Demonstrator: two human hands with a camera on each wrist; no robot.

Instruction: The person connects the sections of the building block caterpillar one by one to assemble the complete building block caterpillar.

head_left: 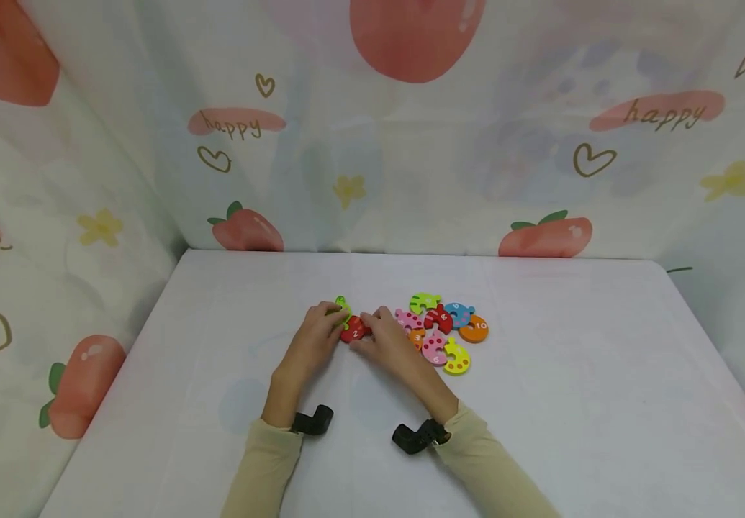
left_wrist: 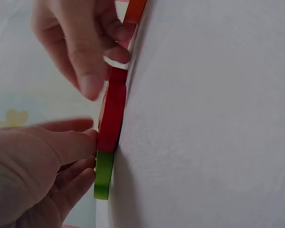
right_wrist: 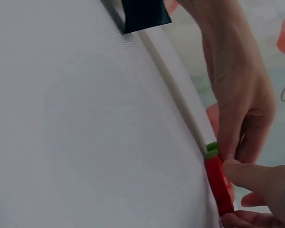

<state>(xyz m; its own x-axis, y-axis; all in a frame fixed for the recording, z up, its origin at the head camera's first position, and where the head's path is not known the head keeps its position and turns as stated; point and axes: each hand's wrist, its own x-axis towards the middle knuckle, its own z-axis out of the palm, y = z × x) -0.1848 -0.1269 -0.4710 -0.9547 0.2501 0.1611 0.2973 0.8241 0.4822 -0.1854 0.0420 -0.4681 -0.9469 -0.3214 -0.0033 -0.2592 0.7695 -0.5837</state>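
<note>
In the head view my left hand [head_left: 312, 332] holds a green numbered puzzle piece [head_left: 342, 302] at its edge, the fingers curled over it. Against that piece lies a red puzzle piece [head_left: 353, 329] marked 2, flat on the table. My right hand [head_left: 390, 344] grips the red piece, with thumb and forefinger on either side of it. From the left wrist view, the red piece [left_wrist: 112, 111] and the green piece [left_wrist: 103, 175] meet end to end. The right wrist view has the right thumb [right_wrist: 247, 175] at the red piece's edge; the right palm is mostly out of frame.
Right of the hands lies a loose cluster of numbered pieces, among them a yellow piece [head_left: 457, 357], a blue piece [head_left: 458, 314] and an orange piece [head_left: 473, 329]. A white cloth covers the table [head_left: 573, 403]. Printed curtains [head_left: 411, 158] stand behind and beside it.
</note>
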